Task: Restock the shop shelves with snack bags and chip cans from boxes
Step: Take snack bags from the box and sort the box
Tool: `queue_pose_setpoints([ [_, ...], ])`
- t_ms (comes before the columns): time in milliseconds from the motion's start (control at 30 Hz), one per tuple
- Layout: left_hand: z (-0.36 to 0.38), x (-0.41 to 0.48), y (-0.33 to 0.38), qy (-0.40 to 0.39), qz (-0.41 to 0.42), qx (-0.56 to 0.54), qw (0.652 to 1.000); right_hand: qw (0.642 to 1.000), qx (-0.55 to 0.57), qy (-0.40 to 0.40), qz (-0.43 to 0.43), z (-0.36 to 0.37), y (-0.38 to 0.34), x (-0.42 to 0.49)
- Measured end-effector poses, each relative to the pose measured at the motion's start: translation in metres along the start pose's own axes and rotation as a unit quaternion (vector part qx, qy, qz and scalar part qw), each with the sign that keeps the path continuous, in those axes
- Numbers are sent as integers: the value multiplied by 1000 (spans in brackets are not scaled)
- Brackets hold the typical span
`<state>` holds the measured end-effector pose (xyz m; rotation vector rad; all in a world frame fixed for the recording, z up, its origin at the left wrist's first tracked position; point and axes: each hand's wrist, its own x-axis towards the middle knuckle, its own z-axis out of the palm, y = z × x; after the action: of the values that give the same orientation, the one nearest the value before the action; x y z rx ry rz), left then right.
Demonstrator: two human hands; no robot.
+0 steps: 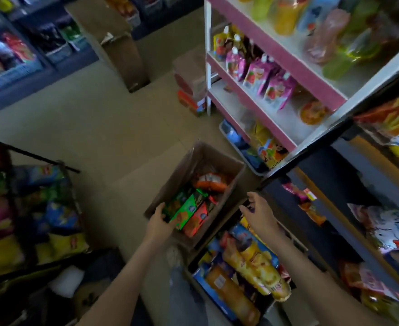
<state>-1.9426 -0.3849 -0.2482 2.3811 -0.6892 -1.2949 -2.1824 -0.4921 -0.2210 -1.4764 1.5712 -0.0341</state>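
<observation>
The left hand (159,220) reached into an open cardboard box (217,152) on the floor, thumb and fingers curled round the near end of a green pack (185,208). That pack lay among others in the box, a red pack (197,221) just beside it and an orange bag (211,182) at the far end. The right hand (258,212) hovered over the gap between this box and a second box (190,264) just beside it, fingers loosely spread and half bent; blur hid whether they touched anything. Chip cans (252,262) lay on their sides in the second box, yellow and orange. A dark shelf (349,222) to the right held snack bags (391,229), with a pink shelf (276,51) of pouches (259,75) beyond it. A rack of chip bags (59,243) stood at left
</observation>
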Motion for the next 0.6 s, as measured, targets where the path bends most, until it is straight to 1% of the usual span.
queue_pose_setpoints([
  [133, 16, 104, -26, -19, 9, 26, 999, 1000, -22, -10, 18, 56, 9, 79],
  [267, 52, 214, -50, -63, 65, 94, 991, 998, -55, 3, 17, 118, 27, 180],
  [367, 76, 277, -58, -85, 104, 127, 983, 997, -77, 10, 16, 164, 42, 254],
  [500, 105, 342, -72, -122, 142, 149, 971, 990, -134, -33, 26, 217, 68, 340],
  [600, 124, 372, -81, -142, 177, 164, 960, 977, -203, -64, 26, 247, 94, 383],
])
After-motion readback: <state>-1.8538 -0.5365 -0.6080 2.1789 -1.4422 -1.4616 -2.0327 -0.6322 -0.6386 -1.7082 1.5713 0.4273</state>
